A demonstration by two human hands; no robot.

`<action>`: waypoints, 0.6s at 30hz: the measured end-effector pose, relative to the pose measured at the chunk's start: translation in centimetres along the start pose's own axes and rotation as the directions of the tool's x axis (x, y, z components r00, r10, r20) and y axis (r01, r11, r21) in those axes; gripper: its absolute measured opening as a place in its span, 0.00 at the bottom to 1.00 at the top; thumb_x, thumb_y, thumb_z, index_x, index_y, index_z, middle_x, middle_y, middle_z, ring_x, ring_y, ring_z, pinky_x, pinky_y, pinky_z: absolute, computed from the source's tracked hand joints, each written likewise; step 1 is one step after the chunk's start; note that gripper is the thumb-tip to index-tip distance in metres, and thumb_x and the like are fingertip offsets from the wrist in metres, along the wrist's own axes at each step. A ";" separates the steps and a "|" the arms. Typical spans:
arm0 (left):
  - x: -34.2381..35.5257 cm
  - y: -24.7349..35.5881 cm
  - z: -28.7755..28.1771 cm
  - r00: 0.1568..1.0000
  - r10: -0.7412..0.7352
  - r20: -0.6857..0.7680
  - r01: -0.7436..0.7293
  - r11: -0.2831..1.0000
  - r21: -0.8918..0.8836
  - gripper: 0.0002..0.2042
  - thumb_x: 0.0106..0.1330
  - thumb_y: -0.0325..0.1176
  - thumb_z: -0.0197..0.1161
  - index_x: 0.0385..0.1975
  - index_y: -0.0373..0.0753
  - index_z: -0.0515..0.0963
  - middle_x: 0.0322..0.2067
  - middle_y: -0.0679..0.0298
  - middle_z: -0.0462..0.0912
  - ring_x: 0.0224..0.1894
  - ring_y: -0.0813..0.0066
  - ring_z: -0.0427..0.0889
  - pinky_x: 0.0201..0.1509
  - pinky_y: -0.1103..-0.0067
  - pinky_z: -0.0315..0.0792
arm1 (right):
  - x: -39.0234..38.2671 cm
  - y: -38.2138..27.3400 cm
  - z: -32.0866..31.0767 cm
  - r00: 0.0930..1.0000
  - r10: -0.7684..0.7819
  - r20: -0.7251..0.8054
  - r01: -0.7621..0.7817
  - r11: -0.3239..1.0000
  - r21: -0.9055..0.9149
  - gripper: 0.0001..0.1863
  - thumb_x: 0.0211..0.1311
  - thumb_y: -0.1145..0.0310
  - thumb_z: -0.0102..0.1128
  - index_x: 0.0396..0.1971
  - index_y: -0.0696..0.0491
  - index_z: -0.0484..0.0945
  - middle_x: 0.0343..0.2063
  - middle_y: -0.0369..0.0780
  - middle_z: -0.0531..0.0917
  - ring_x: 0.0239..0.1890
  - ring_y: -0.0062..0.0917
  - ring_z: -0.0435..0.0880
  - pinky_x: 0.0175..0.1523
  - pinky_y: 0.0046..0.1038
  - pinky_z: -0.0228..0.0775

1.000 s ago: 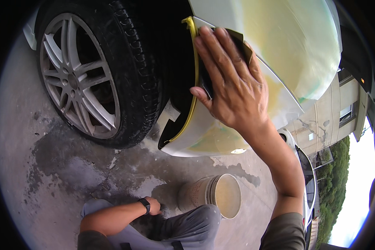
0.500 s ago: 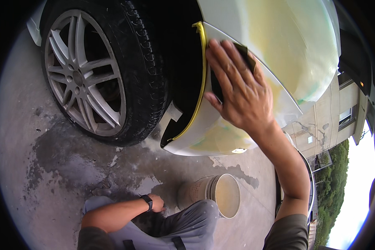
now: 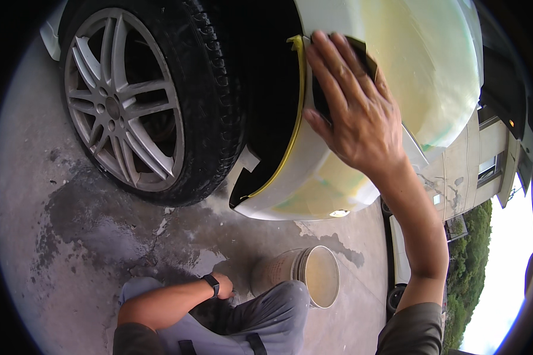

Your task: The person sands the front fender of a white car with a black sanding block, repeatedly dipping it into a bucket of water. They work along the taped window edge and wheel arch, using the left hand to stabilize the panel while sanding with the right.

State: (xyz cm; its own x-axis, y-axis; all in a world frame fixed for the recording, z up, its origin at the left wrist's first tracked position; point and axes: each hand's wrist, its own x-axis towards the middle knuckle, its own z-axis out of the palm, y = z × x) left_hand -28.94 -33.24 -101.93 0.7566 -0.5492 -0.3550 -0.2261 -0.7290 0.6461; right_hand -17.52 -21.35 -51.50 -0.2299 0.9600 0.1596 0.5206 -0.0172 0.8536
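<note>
My right hand (image 3: 361,121) lies flat, fingers stretched, pressing a folded dark sheet of sandpaper (image 3: 371,66) against the car's body panel. More of the sheet shows between thumb and forefinger. The panel (image 3: 314,183) is pale grey with yellow and green sanded patches. Yellow tape (image 3: 299,100) lines the edge of its wheel arch. Down by my bent leg, my left hand (image 3: 223,285) is closed, with a black band on the wrist. Its fingertips are hidden, so whatever it may grip does not show.
A wheel with silver spokes (image 3: 112,106) and a black tire stands left of the panel. Near my knee is a bucket (image 3: 321,277) of cloudy, yellowish water. Wet patches (image 3: 100,225) darken the concrete. A building and another car are at right.
My right hand has slid up and to the right along the panel, with the sandpaper under it. The left hand has stayed nearly in place.
</note>
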 end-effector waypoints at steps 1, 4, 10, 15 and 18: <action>-0.1 0.0 -0.2 1.000 0.014 0.004 -0.014 1.000 -0.002 0.31 0.75 0.61 0.52 0.48 0.36 0.88 0.51 0.49 0.88 0.57 0.47 0.85 0.62 0.58 0.77 | -0.3 0.0 0.0 0.999 0.017 0.047 -0.017 1.000 0.013 0.36 0.68 0.51 0.63 0.73 0.50 0.69 0.77 0.34 0.66 0.79 0.25 0.61 0.78 0.37 0.55; -0.3 0.0 -0.4 0.999 -0.022 -0.031 0.020 0.998 -0.056 0.31 0.75 0.62 0.52 0.49 0.37 0.88 0.52 0.50 0.88 0.58 0.47 0.85 0.62 0.57 0.76 | 0.4 0.4 -0.2 0.999 -0.026 -0.034 0.026 0.999 0.025 0.37 0.68 0.51 0.65 0.73 0.49 0.69 0.77 0.34 0.66 0.79 0.25 0.62 0.78 0.38 0.55; -0.7 -0.4 -0.1 1.000 -0.005 -0.007 0.005 1.000 -0.012 0.31 0.76 0.62 0.51 0.49 0.38 0.88 0.50 0.50 0.89 0.57 0.48 0.85 0.61 0.57 0.77 | 0.3 0.2 -0.3 0.996 0.022 0.089 -0.023 1.000 0.005 0.38 0.66 0.52 0.67 0.74 0.46 0.69 0.77 0.32 0.66 0.79 0.25 0.62 0.79 0.37 0.54; -0.6 -0.6 -0.1 0.999 -0.042 -0.007 0.042 0.999 -0.016 0.31 0.76 0.62 0.51 0.49 0.38 0.88 0.51 0.51 0.88 0.57 0.47 0.85 0.62 0.57 0.76 | 0.6 0.1 -0.4 0.998 -0.012 -0.062 0.012 1.000 0.003 0.37 0.66 0.52 0.67 0.74 0.46 0.69 0.76 0.31 0.67 0.79 0.23 0.63 0.78 0.37 0.56; -0.9 -0.6 -0.2 1.000 -0.028 -0.006 0.028 1.000 -0.002 0.31 0.76 0.62 0.51 0.49 0.38 0.88 0.52 0.51 0.88 0.58 0.48 0.85 0.63 0.57 0.76 | 0.2 0.1 -0.4 0.996 0.034 0.083 -0.035 0.999 0.014 0.35 0.67 0.52 0.66 0.72 0.47 0.71 0.75 0.32 0.68 0.78 0.24 0.63 0.77 0.37 0.57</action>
State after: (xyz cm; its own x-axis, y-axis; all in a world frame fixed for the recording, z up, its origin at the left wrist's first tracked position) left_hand -29.34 -32.18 -101.88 0.7662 -0.5263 -0.3688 -0.2037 -0.7431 0.6374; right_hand -17.84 -21.24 -51.24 -0.1430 0.9788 0.1467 0.5398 -0.0471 0.8405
